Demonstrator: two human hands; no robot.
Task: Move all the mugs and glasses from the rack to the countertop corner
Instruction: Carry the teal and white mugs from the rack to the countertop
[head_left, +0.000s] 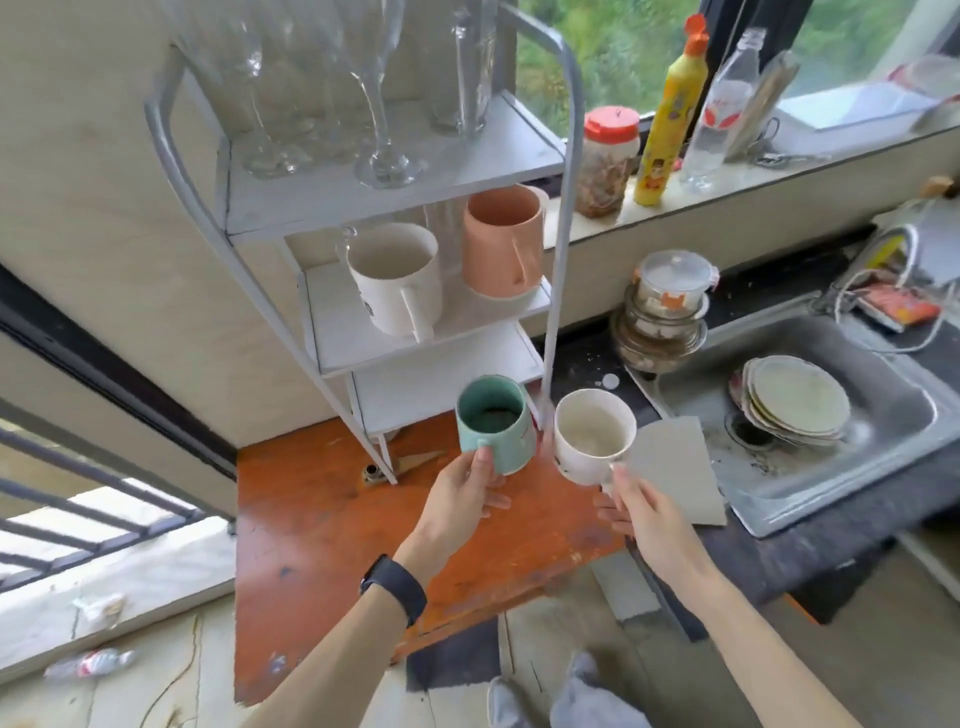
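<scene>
My left hand (464, 496) grips a teal mug (493, 423) by its handle, held above the orange countertop (322, 545) in front of the rack's lowest shelf. My right hand (641, 512) holds a white mug (592, 436) by its handle, just right of the teal one. The white metal rack (363, 202) stands at the counter's back. On its middle shelf sit a white mug (397, 280) and a pink mug (501, 241). Several clear stemmed glasses (382, 98) stand on the top shelf.
A steel sink (810, 499) with stacked plates (795, 400) lies to the right. A grey board (670, 467) leans over the sink's near-left rim. Stacked glass containers (662, 317) stand behind it. A jar (605, 161) and bottles (670, 109) line the window sill.
</scene>
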